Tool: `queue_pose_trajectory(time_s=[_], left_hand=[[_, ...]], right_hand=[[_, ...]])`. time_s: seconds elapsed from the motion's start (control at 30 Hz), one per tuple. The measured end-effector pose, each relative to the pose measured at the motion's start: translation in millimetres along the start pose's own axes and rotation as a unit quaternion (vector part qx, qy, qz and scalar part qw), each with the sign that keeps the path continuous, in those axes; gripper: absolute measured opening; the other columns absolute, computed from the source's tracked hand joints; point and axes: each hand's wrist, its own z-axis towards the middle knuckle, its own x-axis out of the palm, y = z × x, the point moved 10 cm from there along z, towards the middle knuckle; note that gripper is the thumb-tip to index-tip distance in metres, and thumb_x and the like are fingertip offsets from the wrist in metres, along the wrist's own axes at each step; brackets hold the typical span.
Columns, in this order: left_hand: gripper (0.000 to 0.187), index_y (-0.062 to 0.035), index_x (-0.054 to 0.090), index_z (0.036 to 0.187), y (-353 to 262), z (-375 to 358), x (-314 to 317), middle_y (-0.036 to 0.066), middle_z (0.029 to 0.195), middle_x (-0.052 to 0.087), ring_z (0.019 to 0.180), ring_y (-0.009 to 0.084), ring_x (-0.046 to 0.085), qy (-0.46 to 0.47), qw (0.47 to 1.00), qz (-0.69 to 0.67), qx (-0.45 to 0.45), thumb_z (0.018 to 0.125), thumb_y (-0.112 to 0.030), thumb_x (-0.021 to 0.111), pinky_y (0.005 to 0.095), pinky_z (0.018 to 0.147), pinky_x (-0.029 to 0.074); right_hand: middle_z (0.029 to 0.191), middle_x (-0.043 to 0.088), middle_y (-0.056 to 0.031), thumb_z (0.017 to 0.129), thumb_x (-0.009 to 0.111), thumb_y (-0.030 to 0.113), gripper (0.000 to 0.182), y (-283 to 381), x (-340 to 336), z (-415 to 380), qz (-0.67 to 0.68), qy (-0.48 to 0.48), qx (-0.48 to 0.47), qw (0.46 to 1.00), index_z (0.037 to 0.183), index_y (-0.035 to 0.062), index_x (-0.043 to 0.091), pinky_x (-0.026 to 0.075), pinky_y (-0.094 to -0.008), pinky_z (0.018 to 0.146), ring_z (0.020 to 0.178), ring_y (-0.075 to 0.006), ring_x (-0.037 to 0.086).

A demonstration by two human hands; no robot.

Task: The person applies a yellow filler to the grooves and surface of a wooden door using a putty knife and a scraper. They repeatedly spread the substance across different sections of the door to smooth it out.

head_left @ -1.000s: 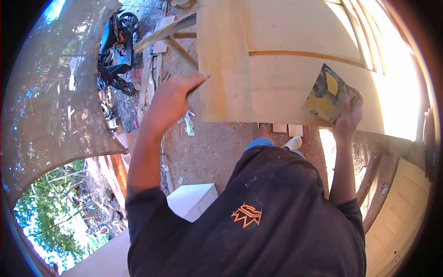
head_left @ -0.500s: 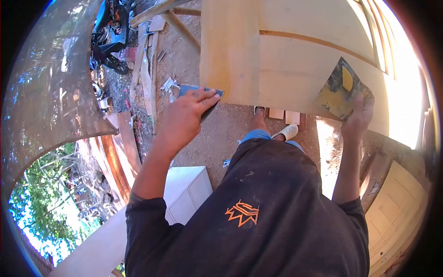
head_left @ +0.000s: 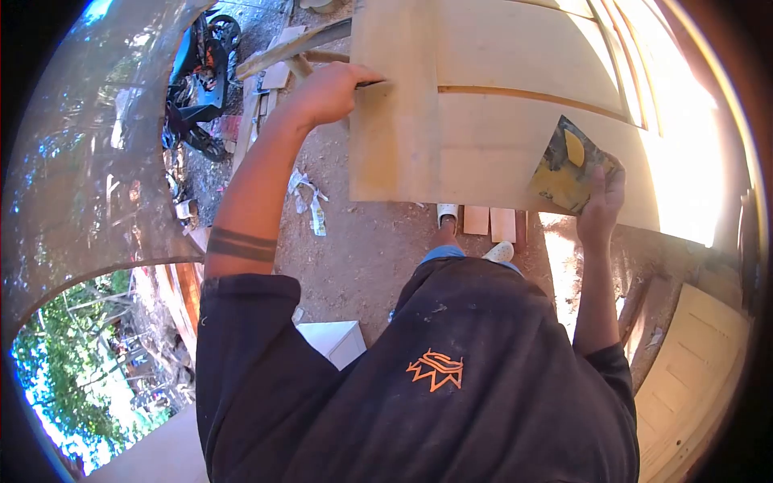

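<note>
A large pale wooden door (head_left: 499, 145) lies flat in front of me, with yellowish smears along its left border. My left hand (head_left: 332, 92) reaches to that left border, fingers closed on a dark flat putty scraper (head_left: 370, 83) seen nearly edge-on against the wood. Over the right part of the door, my right hand (head_left: 602, 193) grips a square putty board (head_left: 555, 183) by its lower right side. The board is stained dark and yellow, and a lump of yellow putty (head_left: 574, 149) sits near its upper corner.
A motorbike (head_left: 201, 88) stands at the upper left beside wooden poles (head_left: 294, 47). Litter (head_left: 310, 201) lies on the dirt ground. A white box-like piece (head_left: 334, 340) is by my left side, and another panelled door (head_left: 684, 386) is at the lower right.
My left hand has moved forward with the scraper, from the door's near left corner up along its left border. The putty board has shifted slightly left in view, still in my right hand.
</note>
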Motion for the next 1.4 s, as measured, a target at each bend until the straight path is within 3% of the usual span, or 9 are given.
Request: queue_pose_trajectory(time_s=[0.13, 0.57, 0.67, 0.73, 0.93, 1.13, 1.23, 1.37, 1.4], left_hand=[[0.050, -0.0092, 0.064, 0.108, -9.1, -15.4, 18.9, 0.013, 0.105, 0.064, 0.098, 0.0312, 0.059, 0.003, 0.998, -0.032, 0.053, 0.065, 0.010, 0.050, 0.0377, 0.086, 0.046], [0.055, -0.0122, 0.061, 0.114, -87.8, -158.4, 68.6, 0.008, 0.116, 0.060, 0.114, 0.0279, 0.052, -0.032, 0.997, -0.004, -0.075, 0.066, 0.012, 0.055, 0.0364, 0.095, 0.043], [0.052, -0.0116, 0.062, 0.114, -99.4, -178.5, 85.4, 0.008, 0.116, 0.061, 0.113, 0.0270, 0.053, 0.002, 0.997, 0.072, -0.029, 0.068, 0.011, 0.055, 0.0355, 0.094, 0.045], [0.049, -0.0109, 0.062, 0.113, -93.6, -205.8, 97.1, 0.009, 0.115, 0.061, 0.112, 0.0275, 0.055, 0.059, 0.995, -0.025, -0.071, 0.069, 0.011, 0.053, 0.0355, 0.093, 0.045], [0.049, -0.0072, 0.061, 0.112, -62.4, -119.6, -6.6, 0.015, 0.113, 0.061, 0.105, 0.0307, 0.058, -0.025, 0.998, -0.036, -0.044, 0.070, 0.013, 0.045, 0.0349, 0.092, 0.044], [0.050, -0.0055, 0.063, 0.108, -14.8, -12.6, 15.2, 0.018, 0.105, 0.063, 0.103, 0.0310, 0.059, 0.071, 0.995, -0.061, -0.031, 0.066, 0.014, 0.045, 0.0341, 0.090, 0.045], [0.052, -0.0060, 0.064, 0.108, -27.8, -40.8, 40.8, 0.017, 0.104, 0.063, 0.102, 0.0308, 0.059, 0.165, 0.981, -0.093, -0.053, 0.064, 0.015, 0.047, 0.0356, 0.091, 0.045], [0.052, -0.0063, 0.064, 0.107, -85.5, -115.4, 53.0, 0.016, 0.101, 0.063, 0.100, 0.0323, 0.058, 0.117, 0.987, -0.101, -0.044, 0.062, 0.013, 0.047, 0.0379, 0.088, 0.045], [0.052, -0.0057, 0.063, 0.107, -94.5, -133.2, 68.1, 0.016, 0.104, 0.063, 0.101, 0.0320, 0.058, 0.186, 0.973, -0.119, -0.069, 0.062, 0.014, 0.047, 0.0379, 0.089, 0.045]], right_hand=[[0.105, 0.055, -0.0098, 0.096, 0.043, 0.011, 0.025, 11.8, 1.6, -2.1, -0.073, -0.003, -0.032, 0.997, 0.118, -0.0021, 0.043, 0.041, -0.0260, 0.087, 0.097, -0.0131, 0.051], [0.106, 0.055, -0.0098, 0.095, 0.047, 0.012, 0.027, 2.1, 3.3, 0.0, 0.017, 0.008, 0.010, 1.000, 0.117, -0.0025, 0.044, 0.042, -0.0268, 0.087, 0.096, -0.0126, 0.052], [0.106, 0.055, -0.0099, 0.095, 0.046, 0.012, 0.027, 4.5, 4.1, -0.2, 0.036, 0.008, 0.008, 0.999, 0.117, -0.0030, 0.044, 0.042, -0.0271, 0.088, 0.097, -0.0128, 0.052], [0.106, 0.055, -0.0098, 0.095, 0.046, 0.012, 0.026, 4.0, 3.8, -0.6, 0.023, -0.010, 0.006, 1.000, 0.117, -0.0033, 0.044, 0.042, -0.0271, 0.088, 0.096, -0.0128, 0.052], [0.105, 0.055, -0.0098, 0.096, 0.045, 0.013, 0.025, -2.1, 1.7, 0.6, 0.043, -0.008, 0.012, 0.999, 0.116, -0.0026, 0.045, 0.041, -0.0266, 0.087, 0.098, -0.0129, 0.051], [0.104, 0.055, -0.0094, 0.095, 0.045, 0.011, 0.024, 3.5, -2.0, -0.2, -0.013, -0.003, -0.015, 1.000, 0.116, -0.0016, 0.045, 0.040, -0.0261, 0.088, 0.097, -0.0126, 0.050], [0.104, 0.054, -0.0089, 0.095, 0.045, 0.010, 0.024, -0.6, -3.2, -4.5, 0.009, -0.009, 0.005, 1.000, 0.116, -0.0015, 0.044, 0.041, -0.0255, 0.087, 0.097, -0.0120, 0.049], [0.104, 0.054, -0.0089, 0.095, 0.045, 0.010, 0.023, -4.4, -1.8, 0.8, 0.041, -0.022, 0.001, 0.999, 0.116, -0.0014, 0.044, 0.041, -0.0249, 0.086, 0.096, -0.0115, 0.049], [0.104, 0.054, -0.0090, 0.095, 0.045, 0.009, 0.023, -6.7, -2.1, -1.5, 0.044, -0.022, 0.013, 0.999, 0.116, -0.0013, 0.044, 0.041, -0.0249, 0.086, 0.096, -0.0114, 0.049]])
